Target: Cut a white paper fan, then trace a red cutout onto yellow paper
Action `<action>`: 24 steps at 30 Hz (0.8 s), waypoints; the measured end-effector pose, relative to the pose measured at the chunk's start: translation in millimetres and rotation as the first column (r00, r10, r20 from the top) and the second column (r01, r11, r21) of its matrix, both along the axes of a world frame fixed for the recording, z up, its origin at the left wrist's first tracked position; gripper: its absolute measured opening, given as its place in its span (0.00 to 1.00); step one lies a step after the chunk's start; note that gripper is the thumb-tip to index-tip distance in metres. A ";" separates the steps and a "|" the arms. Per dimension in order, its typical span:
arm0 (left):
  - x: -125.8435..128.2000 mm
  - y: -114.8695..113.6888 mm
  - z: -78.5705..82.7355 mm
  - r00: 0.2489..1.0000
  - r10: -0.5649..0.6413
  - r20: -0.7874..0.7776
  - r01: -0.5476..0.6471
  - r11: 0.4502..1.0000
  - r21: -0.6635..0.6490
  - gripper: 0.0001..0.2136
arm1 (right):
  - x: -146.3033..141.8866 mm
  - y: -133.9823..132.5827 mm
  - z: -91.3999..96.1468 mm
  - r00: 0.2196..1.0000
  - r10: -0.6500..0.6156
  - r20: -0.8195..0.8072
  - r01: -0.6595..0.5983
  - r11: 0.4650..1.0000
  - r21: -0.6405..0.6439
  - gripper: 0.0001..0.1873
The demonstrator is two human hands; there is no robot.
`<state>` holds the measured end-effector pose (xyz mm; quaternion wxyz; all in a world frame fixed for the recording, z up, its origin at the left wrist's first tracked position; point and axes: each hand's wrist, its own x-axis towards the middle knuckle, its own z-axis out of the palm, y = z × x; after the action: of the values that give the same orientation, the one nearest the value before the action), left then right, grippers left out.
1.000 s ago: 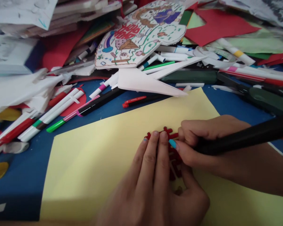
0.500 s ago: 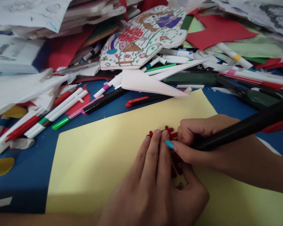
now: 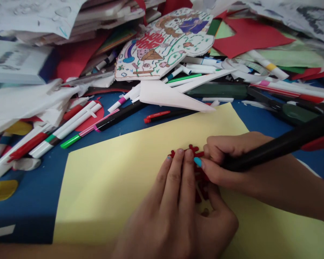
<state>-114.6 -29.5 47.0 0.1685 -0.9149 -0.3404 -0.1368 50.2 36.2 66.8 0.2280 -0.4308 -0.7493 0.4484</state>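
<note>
A pale yellow sheet of paper (image 3: 118, 180) lies on the blue table surface. On it sits a small red paper cutout (image 3: 193, 150), mostly covered by both hands. My left hand (image 3: 178, 212) lies flat over the cutout, fingers together and pressing it down. My right hand (image 3: 226, 162) comes in from the right, wrapped round a thick black marker (image 3: 280, 145) whose tip is hidden at the cutout's edge.
Beyond the sheet lies a clutter of markers (image 3: 67, 129), a red pen (image 3: 156, 116), white paper scraps (image 3: 170, 96), a coloured drawing cutout (image 3: 164, 43), red card (image 3: 248, 32) and dark green scissors (image 3: 297, 111). Stacked papers (image 3: 18, 61) crowd the left.
The view shifted slightly, so everything sits a little to the right. Both hands stay on the cutout with small finger movements only.
</note>
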 end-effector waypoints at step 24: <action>-26.6 47.9 42.4 0.974 -0.193 0.115 0.224 0.880 -0.420 0.13 | 3.2 26.7 5.1 0.782 -0.509 -0.361 0.458 0.861 -0.222 0.18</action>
<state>-141.2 18.5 89.4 -0.0649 -0.9554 -0.2674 -0.1074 53.4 63.0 72.0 0.4594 -0.5186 -0.5203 0.4993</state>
